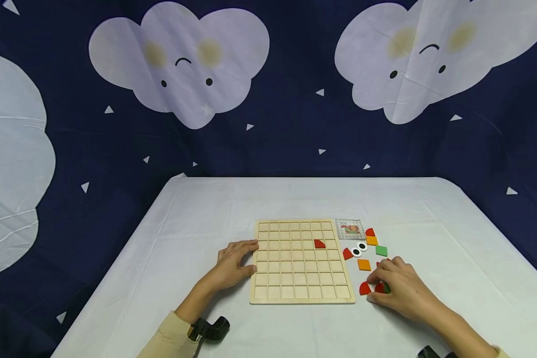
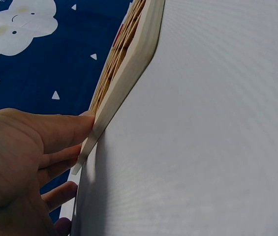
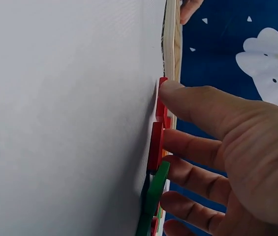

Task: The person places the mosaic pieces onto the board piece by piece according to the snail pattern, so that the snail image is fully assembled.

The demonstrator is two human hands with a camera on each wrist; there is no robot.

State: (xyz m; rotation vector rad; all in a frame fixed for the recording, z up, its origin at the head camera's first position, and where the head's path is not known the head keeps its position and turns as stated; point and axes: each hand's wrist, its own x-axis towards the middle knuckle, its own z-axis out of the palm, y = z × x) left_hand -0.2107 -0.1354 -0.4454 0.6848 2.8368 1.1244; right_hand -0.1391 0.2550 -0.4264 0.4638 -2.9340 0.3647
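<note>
A wooden grid board (image 1: 302, 300) lies flat on the table, with one red quarter-round piece (image 1: 319, 244) in a cell of its upper right part. My left hand (image 1: 234, 263) rests at the board's left edge; in the left wrist view its thumb (image 2: 72, 130) touches the rim. To the right of the board, my right hand (image 1: 400, 288) is low over loose pieces, its fingers loosely bent. Its thumb tip is right at a red piece (image 1: 364, 288), and its fingertips are close to another red piece (image 3: 156, 147) and a green piece (image 3: 157, 191). The palm covers part of this group.
A small pattern card (image 1: 350, 229) lies by the board's top right corner. Nearby are two white eye discs (image 1: 362, 246), orange squares (image 1: 364, 264), a green square (image 1: 381, 251) and more red pieces (image 1: 347, 253). A dark curtain (image 1: 286, 149) hangs behind the white table (image 1: 206, 209).
</note>
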